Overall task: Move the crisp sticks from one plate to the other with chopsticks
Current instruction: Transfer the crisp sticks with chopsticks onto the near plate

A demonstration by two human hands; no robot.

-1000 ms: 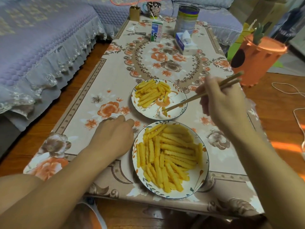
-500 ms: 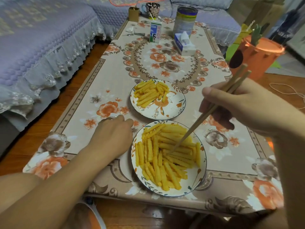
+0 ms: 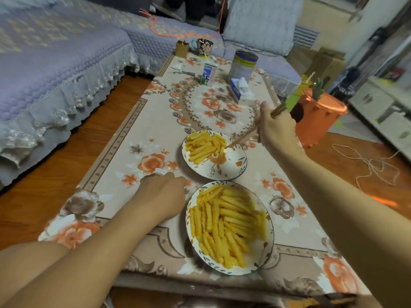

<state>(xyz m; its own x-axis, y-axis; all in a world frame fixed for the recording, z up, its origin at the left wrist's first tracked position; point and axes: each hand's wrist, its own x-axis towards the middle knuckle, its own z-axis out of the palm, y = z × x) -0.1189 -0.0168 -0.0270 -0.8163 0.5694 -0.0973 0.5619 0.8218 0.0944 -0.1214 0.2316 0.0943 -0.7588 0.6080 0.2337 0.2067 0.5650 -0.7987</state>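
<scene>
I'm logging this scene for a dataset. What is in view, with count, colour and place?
far plate: one, white patterned, mid table
near plate: one, white patterned, table's near edge
crisp sticks: many, yellow, on both plates
milk carton: one, white-blue, far end
tin: one, silver, far end
tissue box: one, blue-white, beside tin
mug: one, floral, far edge
orange bin: one, on floor
chopsticks: one pair, wooden, tips over far plate
right hand: grips chopsticks
left hand: rests on table, holds nothing

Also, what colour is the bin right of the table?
Orange, with a dark round hole in its side; the bin shows in the head view.
</scene>
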